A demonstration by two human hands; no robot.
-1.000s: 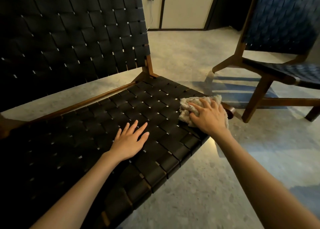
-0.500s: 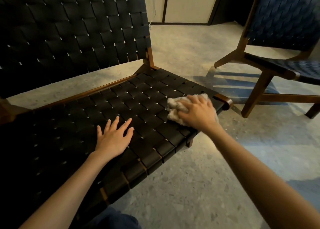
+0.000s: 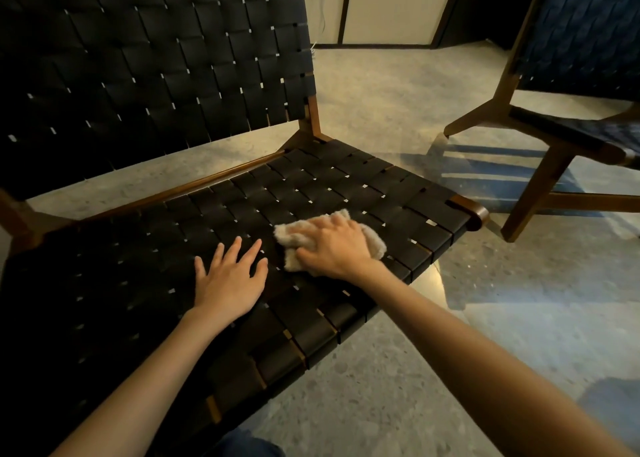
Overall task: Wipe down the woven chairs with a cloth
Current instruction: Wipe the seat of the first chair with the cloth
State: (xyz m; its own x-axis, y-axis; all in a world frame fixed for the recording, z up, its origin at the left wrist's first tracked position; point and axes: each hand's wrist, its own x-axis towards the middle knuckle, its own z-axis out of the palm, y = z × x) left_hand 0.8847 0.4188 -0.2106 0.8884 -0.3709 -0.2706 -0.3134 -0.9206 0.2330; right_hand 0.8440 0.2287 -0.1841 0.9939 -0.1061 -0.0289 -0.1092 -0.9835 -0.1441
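Black woven seat [image 3: 346,179]: the right hand [image 3: 337,247] grasps the bunched beige cloth [image 3: 294,237], pressing it onto the straps near the front edge. The left hand [image 3: 230,278], released, fingers spread, rests palm-down at 8 o'clock from the cloth, just beside it. A second woven chair [image 3: 571,58] stands at 2 o'clock, well apart.

**Cream cloth against black weave**
The cloth [image 3: 292,237] under the right hand [image 3: 337,245] is pale cream; the near chair [image 3: 311,179] around the hand has black basket-weave straps and reddish-brown wood. Right of the hand, the second chair [image 3: 581,34] is navy weave over a grey speckled floor [image 3: 381,387].
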